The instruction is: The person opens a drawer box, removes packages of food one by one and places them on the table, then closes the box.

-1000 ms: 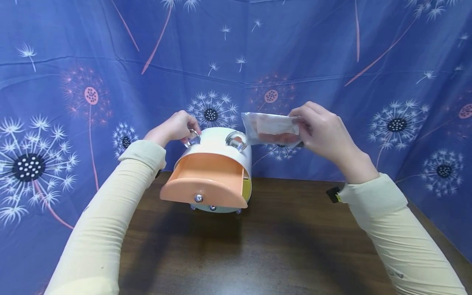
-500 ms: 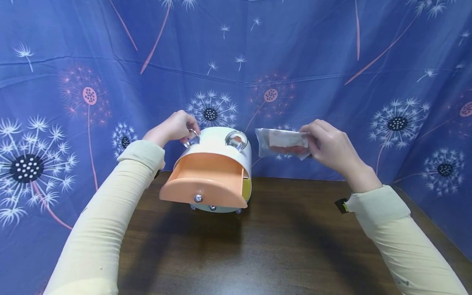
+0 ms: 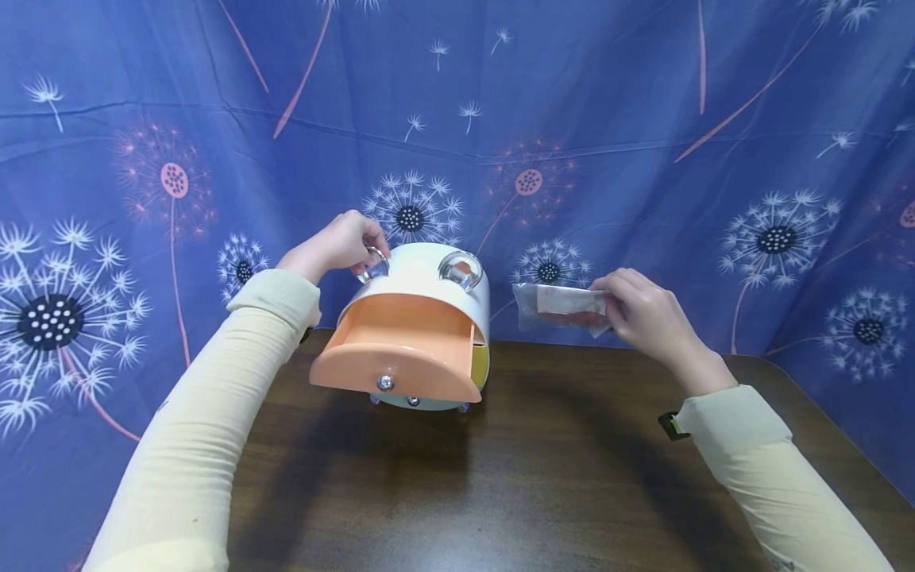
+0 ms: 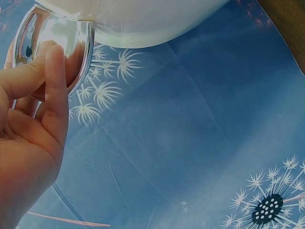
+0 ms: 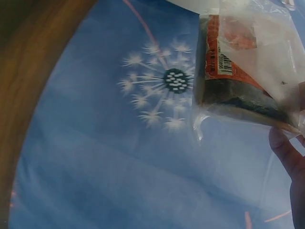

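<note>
A white rounded drawer box stands on the table with two shiny silver ear-like pieces on top. Its orange drawer, with a silver knob, is pulled out, and its inside looks bare. My left hand pinches the left silver ear between thumb and fingers. To the right of the box, my right hand holds a clear plastic bag by one end, above the table. Inside the bag is a dark packet with an orange label and a barcode.
Below the orange drawer, a second silver knob shows on a lower drawer, and a yellow side panel is visible. Dark wooden table lies beneath. A blue cloth with dandelion prints hangs close behind the box.
My right hand has moved right and down with the plastic bag, away from the box. My left hand stays on the silver ear, and the drawer keeps its place.
</note>
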`<state>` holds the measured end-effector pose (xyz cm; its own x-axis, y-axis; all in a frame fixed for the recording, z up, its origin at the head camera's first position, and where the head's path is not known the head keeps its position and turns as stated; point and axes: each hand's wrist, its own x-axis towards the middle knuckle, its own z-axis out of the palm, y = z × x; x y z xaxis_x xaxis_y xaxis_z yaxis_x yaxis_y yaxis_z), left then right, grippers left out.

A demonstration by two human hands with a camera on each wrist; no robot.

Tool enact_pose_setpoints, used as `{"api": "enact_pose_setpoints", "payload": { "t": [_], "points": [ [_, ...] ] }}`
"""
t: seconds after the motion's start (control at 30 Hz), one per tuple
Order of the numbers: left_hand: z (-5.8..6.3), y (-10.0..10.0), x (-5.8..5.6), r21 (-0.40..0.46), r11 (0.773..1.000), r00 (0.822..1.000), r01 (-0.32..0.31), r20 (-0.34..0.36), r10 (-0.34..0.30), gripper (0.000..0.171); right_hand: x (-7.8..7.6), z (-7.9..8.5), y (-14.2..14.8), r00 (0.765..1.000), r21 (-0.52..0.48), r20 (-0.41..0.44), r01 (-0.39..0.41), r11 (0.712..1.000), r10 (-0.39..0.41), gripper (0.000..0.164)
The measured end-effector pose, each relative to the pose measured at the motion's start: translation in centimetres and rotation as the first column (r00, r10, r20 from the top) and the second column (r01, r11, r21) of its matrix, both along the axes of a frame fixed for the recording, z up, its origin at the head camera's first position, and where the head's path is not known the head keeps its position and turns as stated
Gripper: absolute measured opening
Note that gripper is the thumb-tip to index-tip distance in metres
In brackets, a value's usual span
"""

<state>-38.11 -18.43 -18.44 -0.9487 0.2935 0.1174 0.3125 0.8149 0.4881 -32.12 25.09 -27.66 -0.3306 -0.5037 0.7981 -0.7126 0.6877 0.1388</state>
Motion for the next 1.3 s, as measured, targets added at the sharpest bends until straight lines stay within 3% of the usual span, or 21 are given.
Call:
{"api": "enact_pose_setpoints", "payload": {
  "t": [0.53,0.93,1.3],
  "points": [
    [0.1,-0.1,0.0,0.009,1.0,1.0,0.002,0.001,-0.002,0.019,-1.7,-5.3,1.2,1.0,0.035,-0.011,-0.017,0.999,0.018,0.022],
    [-0.2,-0.2,-0.4,0.009,1.0,1.0,0.008,0.002,-0.008,0.018,-2.8,-8.7,2.1,0.998,0.057,0.05,-0.04,0.998,0.037,0.022],
    [-0.3,-0.2,-0.4,0.009,1.0,1.0,0.019,-0.001,-0.019,0.018,-3.3,-10.7,2.6,0.993,0.081,0.119,0.002,0.997,-0.012,0.021]
  ]
}}
